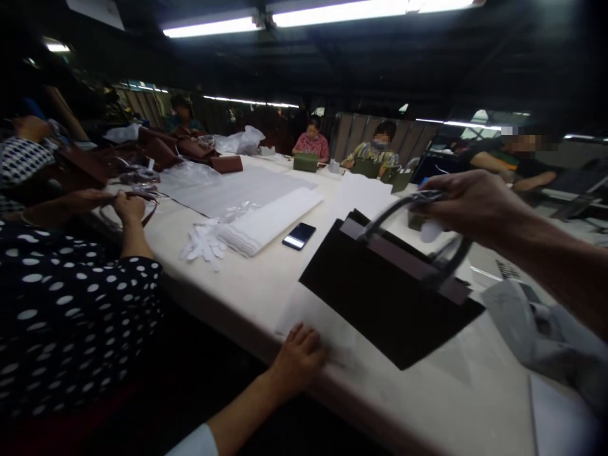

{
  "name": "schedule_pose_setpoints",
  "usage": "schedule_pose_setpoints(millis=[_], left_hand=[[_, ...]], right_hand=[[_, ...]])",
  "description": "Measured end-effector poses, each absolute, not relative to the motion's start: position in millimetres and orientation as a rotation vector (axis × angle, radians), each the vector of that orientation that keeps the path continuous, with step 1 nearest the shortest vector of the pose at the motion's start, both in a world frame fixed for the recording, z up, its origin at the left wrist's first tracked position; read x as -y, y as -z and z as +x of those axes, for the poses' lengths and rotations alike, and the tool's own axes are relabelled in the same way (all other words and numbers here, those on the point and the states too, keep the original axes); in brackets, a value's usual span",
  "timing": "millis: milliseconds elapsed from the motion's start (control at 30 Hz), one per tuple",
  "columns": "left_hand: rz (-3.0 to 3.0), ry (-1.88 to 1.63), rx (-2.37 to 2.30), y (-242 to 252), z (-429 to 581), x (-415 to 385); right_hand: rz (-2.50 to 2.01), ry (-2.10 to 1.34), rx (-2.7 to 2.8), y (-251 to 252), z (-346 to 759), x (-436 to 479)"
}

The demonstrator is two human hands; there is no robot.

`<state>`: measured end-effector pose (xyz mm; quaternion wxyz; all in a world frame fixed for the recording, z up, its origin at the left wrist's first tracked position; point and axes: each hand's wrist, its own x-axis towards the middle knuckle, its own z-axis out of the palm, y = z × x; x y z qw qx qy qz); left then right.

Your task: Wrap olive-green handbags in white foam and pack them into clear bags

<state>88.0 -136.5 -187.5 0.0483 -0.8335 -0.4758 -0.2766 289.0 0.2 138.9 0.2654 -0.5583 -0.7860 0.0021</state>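
My right hand (468, 202) is raised over the table, its fingers closed round the top handle (394, 215) of a dark flat handbag (380, 291). The bag hangs tilted above the white table (427, 399). My left hand (299, 354) rests at the table's near edge, fingers lying flat on a thin white sheet of paper (313, 316) under the bag.
A black phone (299, 235), a stack of white sheets (270, 221) and white gloves (204, 244) lie mid-table. A person in a dotted top (71, 304) works at my left. Several other people sit round the far end with brown and green bags. Grey wrapping (536, 329) lies at right.
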Motion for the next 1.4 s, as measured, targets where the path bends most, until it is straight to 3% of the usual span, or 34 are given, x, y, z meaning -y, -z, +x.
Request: schedule_pose_setpoints(millis=[400, 633, 767, 1033, 1200, 1400], left_hand=[[-2.656, 0.766, 1.295, 182.5, 55.0, 133.9], [-2.576, 0.807, 1.299, 189.1, 43.7, 132.8], [-2.555, 0.808, 1.287, 181.8, 27.2, 120.5], [-2.497, 0.868, 1.285, 170.9, 15.2, 118.0], [-2.505, 0.915, 1.247, 166.4, 10.8, 124.4], [-2.524, 0.926, 1.247, 165.3, 4.4, 123.8]], right_hand=[[-1.141, -0.047, 2.489, -74.3, 202.5, -0.7], [-1.132, -0.643, 2.393, -81.5, 223.6, 2.4], [-1.203, -0.813, 2.365, -81.5, 229.0, 10.9], [-1.135, -0.694, 2.37, -75.8, 231.4, 16.3], [-1.156, -0.564, 2.144, -64.4, 260.9, 15.6], [-1.348, -0.927, 1.59, -9.8, 316.9, -18.0]])
